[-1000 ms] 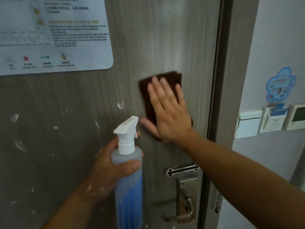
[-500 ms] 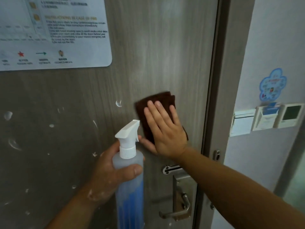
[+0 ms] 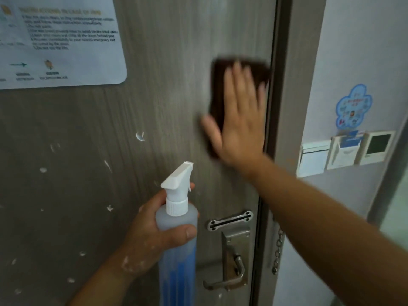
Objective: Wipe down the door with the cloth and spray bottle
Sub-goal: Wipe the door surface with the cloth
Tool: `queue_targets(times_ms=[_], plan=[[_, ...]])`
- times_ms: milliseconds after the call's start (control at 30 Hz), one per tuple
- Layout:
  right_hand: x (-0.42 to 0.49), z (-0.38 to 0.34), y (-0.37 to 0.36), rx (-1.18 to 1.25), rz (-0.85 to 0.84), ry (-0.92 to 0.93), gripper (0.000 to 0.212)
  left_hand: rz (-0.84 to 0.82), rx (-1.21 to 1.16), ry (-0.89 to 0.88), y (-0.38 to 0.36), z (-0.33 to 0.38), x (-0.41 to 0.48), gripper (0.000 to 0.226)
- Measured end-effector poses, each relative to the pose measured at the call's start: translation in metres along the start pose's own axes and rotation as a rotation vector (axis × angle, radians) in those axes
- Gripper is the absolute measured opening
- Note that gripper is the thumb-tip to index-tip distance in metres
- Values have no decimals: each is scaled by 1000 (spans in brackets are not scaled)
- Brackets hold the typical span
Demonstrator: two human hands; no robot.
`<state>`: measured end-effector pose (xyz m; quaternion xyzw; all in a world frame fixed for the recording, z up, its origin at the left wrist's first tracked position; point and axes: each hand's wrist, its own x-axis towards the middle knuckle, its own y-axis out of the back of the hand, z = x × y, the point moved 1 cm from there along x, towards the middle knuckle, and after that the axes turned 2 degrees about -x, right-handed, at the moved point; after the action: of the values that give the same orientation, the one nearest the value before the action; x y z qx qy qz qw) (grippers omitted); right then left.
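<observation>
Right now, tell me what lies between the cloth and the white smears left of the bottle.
Only the spray bottle, held upright in the left hand, partly crosses a path from the cloth under the right hand to the smears. Otherwise bare door.
</observation>
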<state>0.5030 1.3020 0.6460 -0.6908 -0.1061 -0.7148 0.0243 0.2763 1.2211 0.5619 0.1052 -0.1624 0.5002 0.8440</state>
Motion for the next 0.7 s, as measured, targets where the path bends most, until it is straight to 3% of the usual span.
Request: queue_targets(times_ms=[100, 167, 300, 433, 500, 600, 700], plan=[[-118, 0, -2, -33, -151, 162, 81, 4, -23, 16, -5, -4, -1, 73], [-135, 6, -6, -49, -168, 209, 81, -7, -44, 43, -9, -8, 1, 77], [-51, 14, 2, -22, -80, 167, 80, -32, -60, 71, -15, -6, 8, 82], [71, 32, 11, 9, 115, 28, 77, -58, 0, 84, -20, -7, 17, 83], [88, 29, 10, -9, 150, -10, 76, -49, 1, 75, -22, -7, 18, 82], [32, 17, 5, -10, 82, -52, 78, -39, 25, 66, -24, -9, 16, 80], [-93, 5, -1, 14, -94, 11, 79, -22, 41, 53, -22, -15, 10, 73]])
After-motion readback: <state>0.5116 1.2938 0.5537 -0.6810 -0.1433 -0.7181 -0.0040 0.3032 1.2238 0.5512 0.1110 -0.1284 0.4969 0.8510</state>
